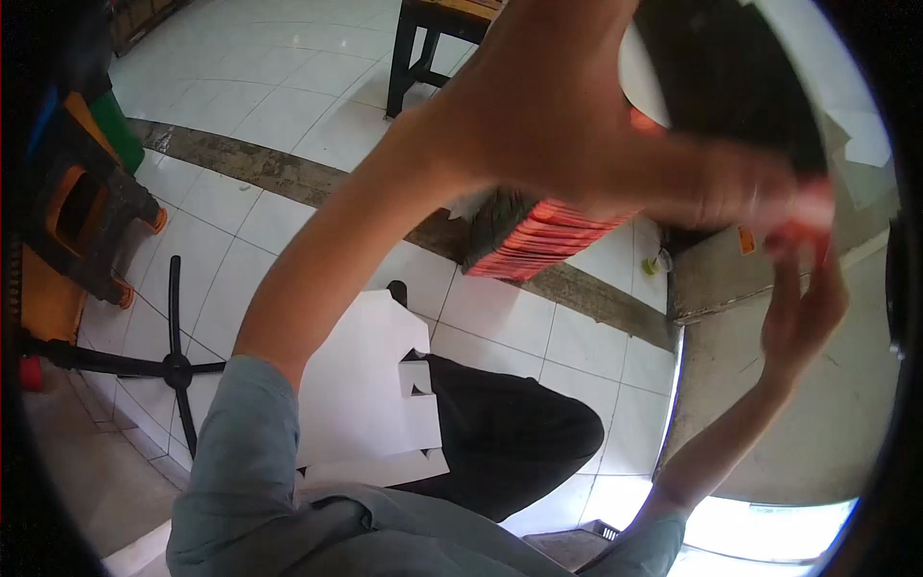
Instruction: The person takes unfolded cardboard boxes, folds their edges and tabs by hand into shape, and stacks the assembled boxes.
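Observation:
Close to the camera, my left hand (567, 125) reaches across to the right, closed on a black and red printed piece (731, 77) that looks like card. Motion smears the hand, and the frame's edge cuts the piece off at the top. My right hand (808, 303) comes up from below, its fingers pinched at the red lower corner near my left thumb. On my lap lies a white unfolded carton blank (365, 399) with cut flaps. Beyond my left forearm stands a stack of red and black printed pieces (543, 236), partly hidden by that hand.
At left are stacked plastic stools (82, 212) and a black stand with spread legs (176, 370). A dark-legged wooden table (423, 58) stands ahead on the white tiled floor (240, 212). A grey wall block (798, 385) is at right, with a small clear cup (661, 262) beside it.

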Available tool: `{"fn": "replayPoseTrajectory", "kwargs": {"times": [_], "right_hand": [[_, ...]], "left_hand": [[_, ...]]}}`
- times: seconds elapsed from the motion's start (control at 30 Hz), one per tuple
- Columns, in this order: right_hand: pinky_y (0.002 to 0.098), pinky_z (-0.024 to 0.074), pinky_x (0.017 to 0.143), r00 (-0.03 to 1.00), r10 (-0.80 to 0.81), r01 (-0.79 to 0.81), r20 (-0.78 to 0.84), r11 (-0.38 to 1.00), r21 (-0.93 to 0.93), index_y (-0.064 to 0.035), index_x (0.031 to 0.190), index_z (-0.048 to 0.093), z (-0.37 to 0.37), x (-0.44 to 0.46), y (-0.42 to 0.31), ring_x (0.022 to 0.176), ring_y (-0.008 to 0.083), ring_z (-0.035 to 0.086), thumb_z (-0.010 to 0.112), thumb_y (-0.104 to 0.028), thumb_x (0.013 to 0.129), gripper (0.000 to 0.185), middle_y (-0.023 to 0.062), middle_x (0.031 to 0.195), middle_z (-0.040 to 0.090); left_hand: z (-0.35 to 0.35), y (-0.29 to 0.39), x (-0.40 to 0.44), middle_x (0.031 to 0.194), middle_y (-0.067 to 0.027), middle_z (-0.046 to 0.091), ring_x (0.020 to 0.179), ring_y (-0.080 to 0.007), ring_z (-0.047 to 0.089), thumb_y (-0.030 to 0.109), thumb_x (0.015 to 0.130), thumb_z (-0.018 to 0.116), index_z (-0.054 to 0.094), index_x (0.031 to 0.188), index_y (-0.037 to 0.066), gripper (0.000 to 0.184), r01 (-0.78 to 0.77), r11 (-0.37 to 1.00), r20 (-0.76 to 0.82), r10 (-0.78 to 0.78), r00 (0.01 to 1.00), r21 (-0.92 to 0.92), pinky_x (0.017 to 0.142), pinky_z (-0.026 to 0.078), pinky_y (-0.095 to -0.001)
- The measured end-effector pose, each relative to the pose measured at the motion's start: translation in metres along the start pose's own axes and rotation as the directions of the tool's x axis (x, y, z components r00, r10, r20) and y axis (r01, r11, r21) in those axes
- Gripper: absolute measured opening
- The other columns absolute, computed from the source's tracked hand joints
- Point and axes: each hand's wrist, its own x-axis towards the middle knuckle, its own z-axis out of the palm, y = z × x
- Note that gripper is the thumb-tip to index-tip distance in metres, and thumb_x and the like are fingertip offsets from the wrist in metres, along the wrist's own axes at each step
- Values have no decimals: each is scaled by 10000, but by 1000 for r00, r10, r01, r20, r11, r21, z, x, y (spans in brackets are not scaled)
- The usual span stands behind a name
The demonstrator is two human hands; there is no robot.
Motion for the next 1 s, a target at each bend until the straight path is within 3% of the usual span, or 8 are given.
{"fn": "replayPoseTrajectory", "kwargs": {"times": [0.07, 0.27, 0.33, 0.43, 0.5, 0.63, 0.73, 1.0], "right_hand": [[296, 483, 795, 988, 108, -92, -111, 986, 139, -47, 1001, 690, 20, 28, 36, 866, 140, 632, 705, -192, 895, 180, 54, 918, 690], [265, 458, 759, 970, 242, -225, 16, 872, 435, -2, 995, 681, 117, 87, 120, 794, 97, 588, 668, -327, 929, 332, 45, 833, 686], [277, 459, 775, 963, 231, -271, 142, 839, 473, -1, 1002, 680, 133, 83, 136, 809, 107, 590, 667, -360, 924, 367, 44, 820, 687], [305, 463, 785, 969, 88, -146, 232, 958, 245, 4, 1012, 664, 137, 65, 138, 847, 153, 600, 649, -399, 927, 412, 70, 771, 674], [357, 461, 817, 973, -221, 224, 71, 974, -28, 9, 1039, 640, 139, 63, 144, 900, 217, 617, 628, -371, 936, 394, 115, 814, 671], [424, 446, 837, 971, -234, 230, -46, 971, -71, 2, 1024, 626, 137, 66, 82, 889, 290, 618, 640, -309, 923, 328, 146, 843, 649], [445, 443, 814, 998, -57, 61, -27, 982, 181, 2, 936, 598, 140, 74, 9, 837, 338, 600, 670, -233, 869, 255, 151, 850, 629], [435, 442, 621, 996, -87, 87, -12, 996, 5, 7, 767, 459, 155, 86, -17, 641, 363, 567, 638, -142, 773, 233, 193, 677, 567]], "left_hand": [[34, -27, 16, 1232, -199, 460, 1146, -322, 458, 627, 791, 633, 421, 1353, 40, 840, 18, 965, -291, -96, 952, -260, 974, 345, -461], [15, -82, -71, 1226, -120, 495, 1175, -278, 469, 639, 688, 761, 491, 1271, 60, 865, 49, 836, 331, -270, 904, 547, 975, 347, -470], [11, -89, -78, 1207, -118, 492, 1173, -285, 452, 649, 686, 751, 501, 1222, 62, 834, 43, 823, 333, -276, 902, 566, 977, 327, -461], [7, -97, -80, 1149, -109, 485, 1125, -283, 440, 654, 668, 751, 510, 1114, 67, 776, 40, 820, 318, -266, 910, 571, 956, 304, -433], [7, -99, -78, 1109, -101, 479, 1079, -273, 443, 649, 651, 761, 509, 1056, 71, 749, 59, 827, 288, -261, 921, 560, 933, 302, -414], [11, -103, -70, 984, -71, 477, 976, -259, 446, 566, 617, 815, 504, 995, 75, 693, 1, 851, 361, -225, 905, 525, 880, 311, -407], [11, -101, -67, 937, -52, 493, 956, -250, 454, 517, 615, 825, 522, 957, 80, 631, 13, 875, 363, -214, 907, 484, 872, 311, -402], [6, -101, -64, 954, -25, 571, 983, -228, 478, 412, 653, 798, 593, 884, 105, 436, -125, 897, 384, -52, 922, 423, 862, 316, -396]]}}
